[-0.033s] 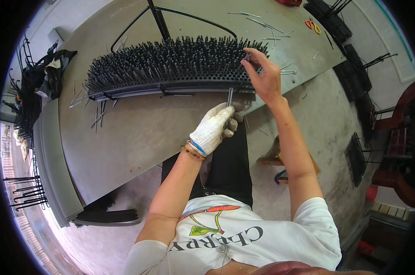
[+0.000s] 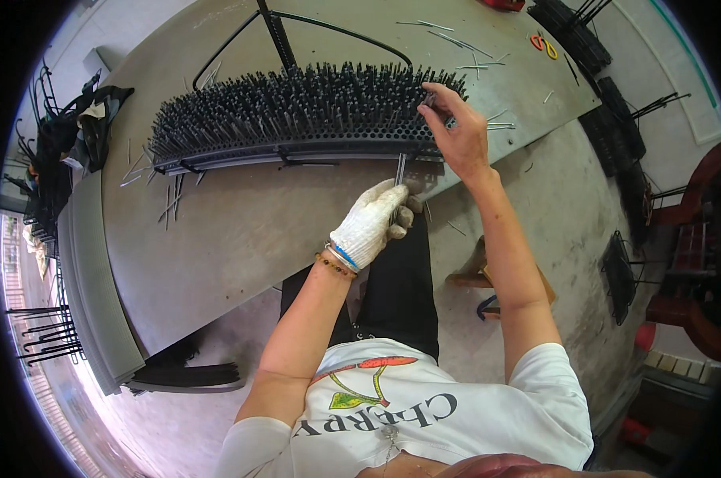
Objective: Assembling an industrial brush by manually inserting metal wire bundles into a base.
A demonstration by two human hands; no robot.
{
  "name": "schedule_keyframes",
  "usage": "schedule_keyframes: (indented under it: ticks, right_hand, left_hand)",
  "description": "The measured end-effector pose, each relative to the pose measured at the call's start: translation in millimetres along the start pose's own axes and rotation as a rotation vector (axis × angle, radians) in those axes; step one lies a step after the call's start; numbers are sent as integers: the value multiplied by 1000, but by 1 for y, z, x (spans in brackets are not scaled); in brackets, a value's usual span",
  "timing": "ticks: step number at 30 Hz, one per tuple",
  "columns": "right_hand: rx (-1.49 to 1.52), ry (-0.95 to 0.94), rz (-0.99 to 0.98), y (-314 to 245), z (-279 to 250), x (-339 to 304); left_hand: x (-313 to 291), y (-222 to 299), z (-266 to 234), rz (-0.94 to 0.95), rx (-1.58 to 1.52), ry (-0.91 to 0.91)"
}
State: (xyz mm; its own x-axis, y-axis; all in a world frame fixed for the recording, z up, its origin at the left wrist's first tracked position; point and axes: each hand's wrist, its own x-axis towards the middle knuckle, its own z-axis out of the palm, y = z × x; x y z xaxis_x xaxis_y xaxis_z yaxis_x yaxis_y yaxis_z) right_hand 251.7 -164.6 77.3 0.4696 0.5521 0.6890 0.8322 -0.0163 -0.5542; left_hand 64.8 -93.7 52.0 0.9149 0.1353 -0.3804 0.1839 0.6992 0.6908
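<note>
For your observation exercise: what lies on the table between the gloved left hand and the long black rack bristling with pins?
In the head view, only bare grey table separates the left hand from the rack, crossed by the thin rods that hand holds.

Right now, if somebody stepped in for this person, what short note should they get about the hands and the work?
Left hand, in a white knit glove, grips a small bundle of thin metal rods at the near edge of the grey table.
Right hand, bare, pinches a rod at the right end of the black perforated rack.
Done: the rack bristles with upright rods almost across.
Left: the bundle in hand, and loose rods lying beyond the rack.
</note>
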Motion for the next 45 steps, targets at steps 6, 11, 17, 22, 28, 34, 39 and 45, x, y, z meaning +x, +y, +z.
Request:
schedule_keyframes:
  ticks: [6, 11, 17, 22, 28, 34, 39, 45]
  right_hand:
    - [-16, 7, 71, 0, 0, 1]
    - [-181, -65, -166, 5, -3, 3]
    - [-383, -127, -308, 1, -1, 6]
    - [-377, -115, -315, -1, -2, 7]
    - [90, -211, 255, -42, -17, -13]
    - [596, -490, 722, -56, -19, -37]
    - [646, -103, 572, -37, -26, -21]
    - [312, -11, 236, -16, -10, 8]
  left_hand:
    - [-7, 4, 3, 19, 56, -1]
    - [-7, 4, 1, 32, 83, -14]
    - [-8, 4, 0, 63, 106, -23]
    - [-10, 5, 0, 57, 69, -39]
    - [-13, 7, 4, 124, 109, 1]
    - [-11, 4, -2, 97, 266, -92]
    - [-12, 7, 0, 186, 362, 19]
    - [-31, 12, -47, 292, 432, 293]
